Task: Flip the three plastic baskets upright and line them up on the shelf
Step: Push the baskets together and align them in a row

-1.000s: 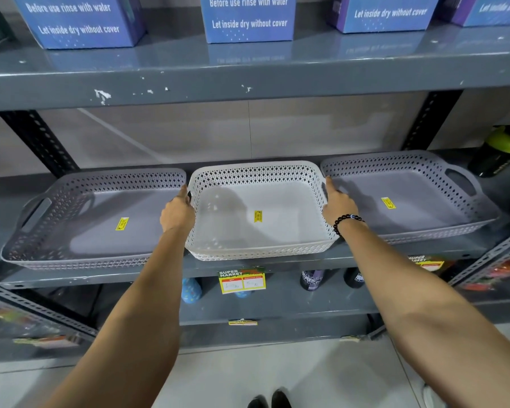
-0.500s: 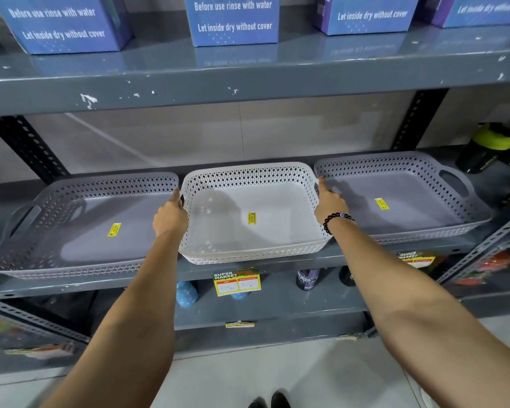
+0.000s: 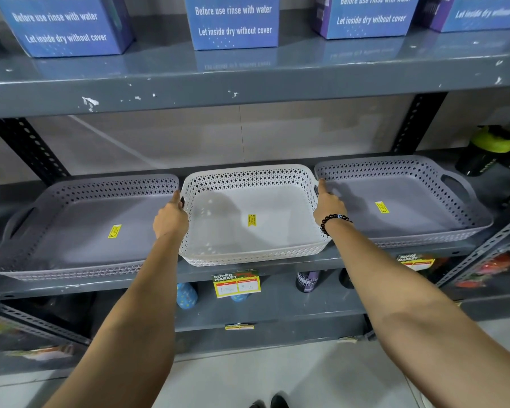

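Note:
Three perforated plastic baskets stand upright side by side on the grey shelf (image 3: 277,267). The white basket (image 3: 247,248) is in the middle, with a grey basket (image 3: 71,260) to its left and another grey basket (image 3: 424,240) to its right. Each has a yellow sticker on its floor. My left hand (image 3: 169,220) grips the white basket's left handle. My right hand (image 3: 328,206), with a black bead bracelet at the wrist, grips its right handle. The fingers of both hands are hidden behind the rims.
Blue boxes (image 3: 236,22) stand on the shelf above. A black bottle with a green lid (image 3: 486,151) is at the right end of the basket shelf. Bottles (image 3: 306,281) and a price tag (image 3: 236,284) sit at the lower shelf. Slotted black uprights (image 3: 415,125) frame the bay.
The white basket has slid slightly back on the shelf with both hands on its handles. The view has shifted a little.

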Demonstrator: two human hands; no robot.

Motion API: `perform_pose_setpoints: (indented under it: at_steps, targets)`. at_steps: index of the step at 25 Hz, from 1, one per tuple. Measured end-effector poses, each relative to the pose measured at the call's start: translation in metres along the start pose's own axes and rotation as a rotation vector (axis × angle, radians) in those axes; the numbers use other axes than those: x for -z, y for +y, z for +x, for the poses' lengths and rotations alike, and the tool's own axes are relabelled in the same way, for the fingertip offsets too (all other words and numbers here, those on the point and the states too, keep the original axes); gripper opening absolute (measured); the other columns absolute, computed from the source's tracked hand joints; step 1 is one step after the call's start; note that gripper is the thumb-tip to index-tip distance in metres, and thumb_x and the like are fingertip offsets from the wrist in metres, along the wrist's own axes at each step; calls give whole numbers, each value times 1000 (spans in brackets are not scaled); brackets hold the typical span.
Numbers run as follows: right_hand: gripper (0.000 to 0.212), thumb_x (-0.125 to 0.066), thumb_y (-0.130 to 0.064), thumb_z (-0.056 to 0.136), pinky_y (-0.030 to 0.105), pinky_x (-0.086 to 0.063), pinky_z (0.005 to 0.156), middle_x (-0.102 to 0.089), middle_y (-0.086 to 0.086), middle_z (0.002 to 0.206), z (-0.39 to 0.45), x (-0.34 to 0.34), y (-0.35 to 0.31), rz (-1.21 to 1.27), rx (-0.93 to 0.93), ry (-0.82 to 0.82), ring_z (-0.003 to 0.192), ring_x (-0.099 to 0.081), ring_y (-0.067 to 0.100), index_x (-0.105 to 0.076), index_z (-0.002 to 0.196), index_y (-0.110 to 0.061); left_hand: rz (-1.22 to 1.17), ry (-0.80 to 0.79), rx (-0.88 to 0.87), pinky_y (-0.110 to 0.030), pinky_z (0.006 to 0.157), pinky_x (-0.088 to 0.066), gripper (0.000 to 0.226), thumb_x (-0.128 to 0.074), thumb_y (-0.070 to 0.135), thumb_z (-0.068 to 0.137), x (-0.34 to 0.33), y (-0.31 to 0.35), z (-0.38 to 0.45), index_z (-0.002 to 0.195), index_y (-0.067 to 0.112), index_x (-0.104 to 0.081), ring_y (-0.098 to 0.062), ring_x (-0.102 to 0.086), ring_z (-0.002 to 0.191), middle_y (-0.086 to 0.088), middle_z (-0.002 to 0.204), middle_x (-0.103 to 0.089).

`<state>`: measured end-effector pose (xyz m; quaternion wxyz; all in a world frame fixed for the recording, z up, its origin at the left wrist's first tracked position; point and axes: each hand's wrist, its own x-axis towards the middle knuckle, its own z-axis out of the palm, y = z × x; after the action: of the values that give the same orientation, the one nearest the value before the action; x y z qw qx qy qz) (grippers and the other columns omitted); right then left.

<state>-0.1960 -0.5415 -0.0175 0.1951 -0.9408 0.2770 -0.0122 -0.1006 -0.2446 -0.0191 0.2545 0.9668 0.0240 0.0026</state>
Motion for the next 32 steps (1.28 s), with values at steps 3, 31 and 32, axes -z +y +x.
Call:
perform_pose_setpoints:
  at_steps: [3, 31, 32]
  targets:
    - [77, -42, 10, 89, 43, -53, 83, -59, 27, 119, 0, -1, 0, 0, -4, 6, 108, -60, 40, -5, 152, -17, 3, -4, 7, -43, 80, -49, 48, -27, 10, 100, 1, 0, 0, 145, 26, -34, -43, -59, 102, -25, 117, -63]
    - [76, -42, 8, 89, 45, -54, 84, -57, 26, 124, 2, -3, 0, -17, 2, 18, 111, -58, 41, -6, 152, -17, 37, 12, -2, -43, 79, -48, 48, -27, 10, 100, -1, -1, -1, 145, 25, -32, -43, -59, 102, -26, 116, -63]
    - [76, -41, 9, 89, 45, -54, 84, -57, 26, 123, 2, -3, 1, -13, 3, 18, 111, -58, 41, -6, 151, -17, 42, 14, -12, -42, 77, -48, 48, -27, 11, 100, -2, -2, 1, 145, 24, -32, -42, -60, 100, -27, 114, -63]
